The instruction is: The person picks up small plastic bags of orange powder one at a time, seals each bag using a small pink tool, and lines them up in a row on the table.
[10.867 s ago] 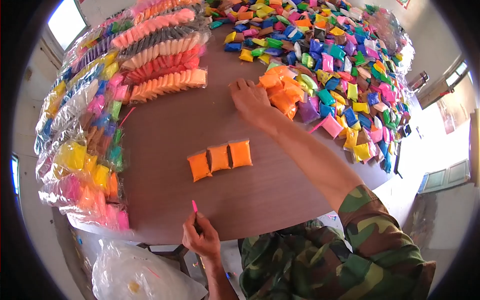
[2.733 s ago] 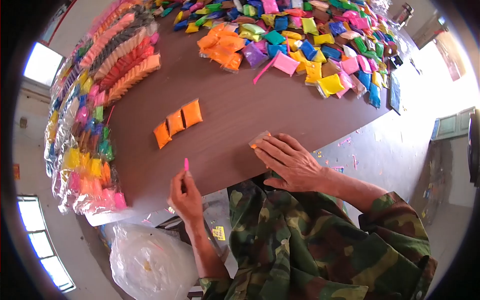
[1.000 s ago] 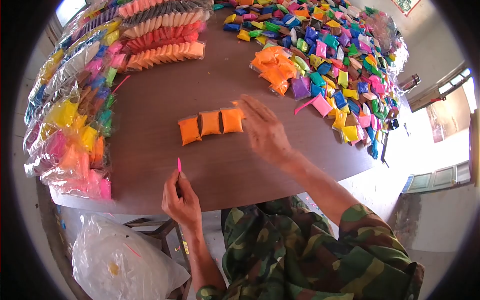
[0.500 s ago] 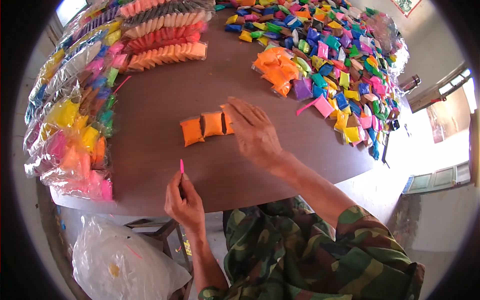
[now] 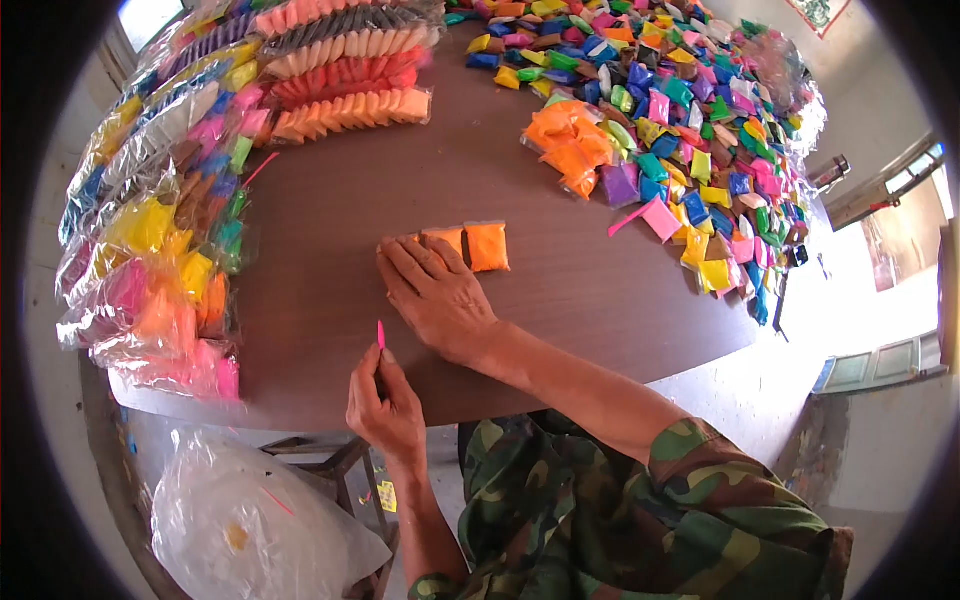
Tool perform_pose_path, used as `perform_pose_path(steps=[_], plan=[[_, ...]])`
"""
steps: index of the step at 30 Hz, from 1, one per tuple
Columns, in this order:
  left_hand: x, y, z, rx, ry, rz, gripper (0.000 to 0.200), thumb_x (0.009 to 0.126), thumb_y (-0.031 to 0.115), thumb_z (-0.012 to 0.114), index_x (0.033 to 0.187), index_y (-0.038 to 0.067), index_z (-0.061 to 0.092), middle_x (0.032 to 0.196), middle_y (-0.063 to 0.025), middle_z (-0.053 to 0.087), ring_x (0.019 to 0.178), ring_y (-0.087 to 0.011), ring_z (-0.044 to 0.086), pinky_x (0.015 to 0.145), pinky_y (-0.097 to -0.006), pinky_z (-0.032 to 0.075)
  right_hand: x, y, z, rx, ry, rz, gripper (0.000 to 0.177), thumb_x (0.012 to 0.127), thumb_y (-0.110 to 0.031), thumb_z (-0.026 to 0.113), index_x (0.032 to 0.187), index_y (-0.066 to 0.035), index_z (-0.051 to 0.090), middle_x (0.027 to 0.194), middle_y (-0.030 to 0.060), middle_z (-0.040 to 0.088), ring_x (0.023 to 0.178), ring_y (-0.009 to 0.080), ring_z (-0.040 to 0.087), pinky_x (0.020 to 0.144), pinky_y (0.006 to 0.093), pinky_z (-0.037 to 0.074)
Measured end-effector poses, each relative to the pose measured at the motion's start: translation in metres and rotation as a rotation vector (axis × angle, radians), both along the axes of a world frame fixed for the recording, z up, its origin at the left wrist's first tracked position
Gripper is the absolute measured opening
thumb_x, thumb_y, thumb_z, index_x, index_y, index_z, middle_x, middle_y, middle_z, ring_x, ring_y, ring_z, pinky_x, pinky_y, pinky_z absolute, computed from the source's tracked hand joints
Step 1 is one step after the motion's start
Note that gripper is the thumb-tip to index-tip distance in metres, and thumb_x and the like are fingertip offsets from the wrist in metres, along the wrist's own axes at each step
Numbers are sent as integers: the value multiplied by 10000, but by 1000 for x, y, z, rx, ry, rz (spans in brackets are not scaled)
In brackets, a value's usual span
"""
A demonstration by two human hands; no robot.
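Observation:
My left hand (image 5: pixel 388 408) is near the table's front edge, thumb and fingers pinched on a thin pink strip (image 5: pixel 381 334) that points upward. In the middle of the table, my right hand (image 5: pixel 440 305) lies palm down with fingers stretched out over the left end of a short row of orange packets. The packet at the right end (image 5: pixel 487 246) shows whole, flat on the table. Beside it, the middle packet (image 5: pixel 450 238) is partly covered by my fingers. Whatever lies under the palm is mostly hidden.
Stacks of clear bags holding coloured packets (image 5: pixel 150 230) line the table's left side. A large heap of loose coloured packets (image 5: pixel 690 130) covers the right, with an orange bundle (image 5: pixel 568 140) at its edge. Below the table edge sits a big clear plastic bag (image 5: pixel 260 510) beside a stool (image 5: pixel 320 455).
My right hand has moved left, from the right end of the orange row to its left end, uncovering the right packet. My left hand still pinches the pink strip. The view has shifted slightly.

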State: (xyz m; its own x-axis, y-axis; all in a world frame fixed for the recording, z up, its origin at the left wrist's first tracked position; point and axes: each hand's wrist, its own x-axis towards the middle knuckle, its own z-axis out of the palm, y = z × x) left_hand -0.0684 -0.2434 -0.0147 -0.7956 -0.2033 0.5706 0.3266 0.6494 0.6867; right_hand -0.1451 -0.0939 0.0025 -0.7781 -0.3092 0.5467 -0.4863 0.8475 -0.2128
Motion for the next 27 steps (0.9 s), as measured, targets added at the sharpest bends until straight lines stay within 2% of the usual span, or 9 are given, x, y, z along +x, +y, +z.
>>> perform_pose_path(steps=[3,7,10,13,14,17,20,22,27], plan=[[0,-2,-7,-17,12,20,142,1058,65,735,1170,-14,773,970,-148,794,768,-240,746,696,-365,588,2,1,1,-5,-27,-28,518,1049,-223,647,1489,44,591,1579,198,557,1504,345,494,1278,542,349],[1,0,-2,14,-5,10,136,1039,31,727,1153,-23,777,1015,-192,801,836,-351,782,726,-413,608,3,-4,2,-1,-75,-65,655,1008,-287,732,1548,24,528,1602,201,531,1510,363,491,1270,553,354],[0,-3,-6,5,19,-6,140,1069,48,715,1177,-24,768,974,-138,791,777,-200,719,684,-335,567,7,1,12,-111,-113,-31,656,997,-295,745,1551,-17,529,1628,208,502,1527,382,474,1279,578,334],[1,-4,-9,2,9,0,147,1077,59,710,1182,-33,760,956,-123,781,784,-187,711,691,-328,564,12,17,25,-223,-134,-15,623,979,-296,767,1518,-60,565,1627,212,496,1530,395,467,1261,602,342],[0,-4,-11,0,19,4,149,1079,61,709,1182,-34,759,952,-122,779,786,-187,711,695,-327,566,12,31,28,-162,-53,-68,622,970,-286,767,1514,-62,566,1613,211,506,1525,400,465,1254,595,348],[3,-3,-3,27,-24,-9,138,1062,44,719,1168,-27,770,1022,-173,806,835,-308,783,700,-386,605,-12,109,40,12,136,-243,587,944,-250,767,1475,-70,594,1577,200,533,1488,406,489,1205,574,387],[4,-2,-3,23,-38,-2,137,1073,45,710,1171,-31,768,1006,-171,800,827,-300,779,693,-384,605,-34,195,51,2,104,-578,538,945,-231,777,1453,-107,649,1547,164,602,1436,373,564,1164,539,429],[2,-2,-6,1,10,2,135,1074,43,709,1168,-34,767,992,-168,796,814,-293,774,692,-380,604,-42,240,42,17,156,-552,459,934,-158,753,1379,-102,654,1489,168,625,1356,334,620,1124,528,433],[4,-2,-6,-25,12,28,136,1077,66,712,1157,-34,760,938,-145,776,759,-220,711,680,-346,567,-32,260,36,41,54,-485,397,955,-115,716,1350,-114,676,1353,82,721,1250,284,690,1138,531,420]])
